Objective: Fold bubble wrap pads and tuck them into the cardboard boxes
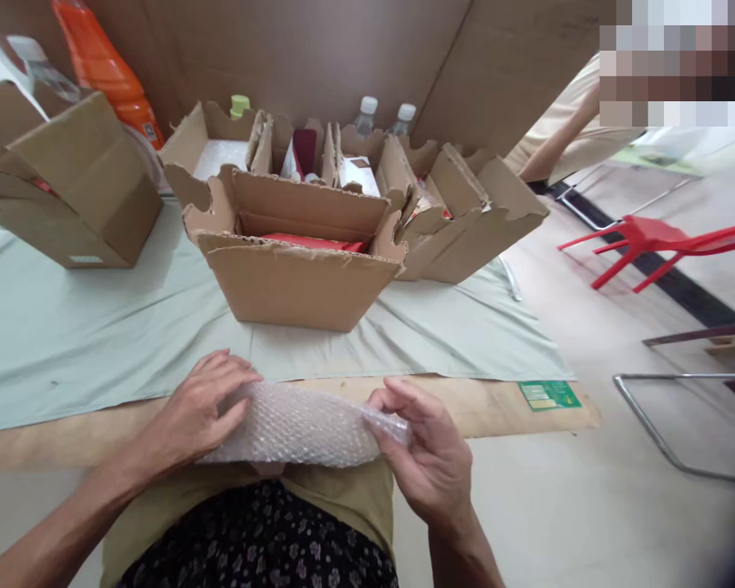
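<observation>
A strip of clear bubble wrap lies across the table's front edge, close to my body. The fingers of my left hand rest on its left end, pressed against the plastic. At the right end, my right hand pinches the folded edge of the wrap between thumb and fingers. Just beyond the wrap stands an open cardboard box with something red inside.
Behind are more open boxes, another cardboard box on the left, an orange bottle and white-capped bottles. A pale green cloth covers the table. A red chair and a seated person are at right.
</observation>
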`<move>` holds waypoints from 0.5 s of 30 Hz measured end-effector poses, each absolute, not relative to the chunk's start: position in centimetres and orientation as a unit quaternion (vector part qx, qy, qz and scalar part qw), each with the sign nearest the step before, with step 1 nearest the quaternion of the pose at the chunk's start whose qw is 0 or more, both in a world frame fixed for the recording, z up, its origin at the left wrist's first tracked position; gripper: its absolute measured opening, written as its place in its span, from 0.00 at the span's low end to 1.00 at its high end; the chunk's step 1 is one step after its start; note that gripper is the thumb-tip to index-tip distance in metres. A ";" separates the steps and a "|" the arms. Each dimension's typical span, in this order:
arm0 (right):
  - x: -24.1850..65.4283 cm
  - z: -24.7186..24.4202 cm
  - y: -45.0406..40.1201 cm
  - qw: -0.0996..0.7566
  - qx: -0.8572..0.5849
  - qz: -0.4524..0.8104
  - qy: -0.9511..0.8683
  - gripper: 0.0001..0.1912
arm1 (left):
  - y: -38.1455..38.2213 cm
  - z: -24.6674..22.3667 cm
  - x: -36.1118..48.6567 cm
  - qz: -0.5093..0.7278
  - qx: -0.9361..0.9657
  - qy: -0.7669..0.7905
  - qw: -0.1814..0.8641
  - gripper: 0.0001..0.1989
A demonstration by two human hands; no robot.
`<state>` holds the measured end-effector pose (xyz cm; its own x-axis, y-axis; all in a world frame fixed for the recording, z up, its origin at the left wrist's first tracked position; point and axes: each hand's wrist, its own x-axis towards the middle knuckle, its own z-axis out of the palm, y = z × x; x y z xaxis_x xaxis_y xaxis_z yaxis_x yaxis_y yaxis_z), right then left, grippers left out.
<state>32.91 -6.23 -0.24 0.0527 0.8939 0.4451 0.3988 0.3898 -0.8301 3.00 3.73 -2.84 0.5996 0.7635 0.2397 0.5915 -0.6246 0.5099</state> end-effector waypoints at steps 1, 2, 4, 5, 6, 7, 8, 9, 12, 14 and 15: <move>33.1 -0.3 -6.2 0.522 -0.528 0.227 -0.631 0.25 | 3.6 -2.8 2.7 0.226 0.868 0.387 0.211 0.11; 33.3 -0.5 -6.1 0.511 -0.555 0.222 -0.618 0.23 | 3.3 -2.8 2.2 0.228 0.862 0.389 0.231 0.10; 33.7 -0.7 -6.1 0.478 -0.591 0.231 -0.607 0.20 | 2.5 -2.6 1.0 0.228 0.844 0.402 0.273 0.09; 33.7 -0.8 -6.1 0.464 -0.598 0.242 -0.607 0.20 | 2.2 -2.3 0.2 0.228 0.833 0.413 0.289 0.09; 33.6 -1.0 -6.1 0.452 -0.599 0.257 -0.609 0.19 | 2.0 -2.0 -0.7 0.228 0.821 0.429 0.300 0.09; 33.3 -1.2 -6.1 0.439 -0.598 0.275 -0.611 0.18 | 1.8 -1.6 -1.6 0.228 0.809 0.449 0.303 0.09; 32.7 -1.3 -6.1 0.425 -0.596 0.298 -0.613 0.16 | 1.8 -1.1 -2.6 0.228 0.798 0.471 0.299 0.08; 31.9 -1.6 -6.2 0.407 -0.593 0.327 -0.613 0.12 | 2.0 -0.4 -3.4 0.226 0.789 0.494 0.289 0.09; 28.2 -2.4 -6.8 0.344 -0.568 0.440 -0.605 0.04 | 3.7 2.3 -5.3 0.203 0.792 0.538 0.206 0.12; 25.2 -2.9 -7.5 0.322 -0.540 0.515 -0.582 0.07 | 5.6 4.1 -5.5 0.174 0.823 0.529 0.112 0.14; 23.7 -3.2 -7.8 0.320 -0.525 0.551 -0.565 0.07 | 6.6 4.7 -5.2 0.154 0.838 0.520 0.068 0.15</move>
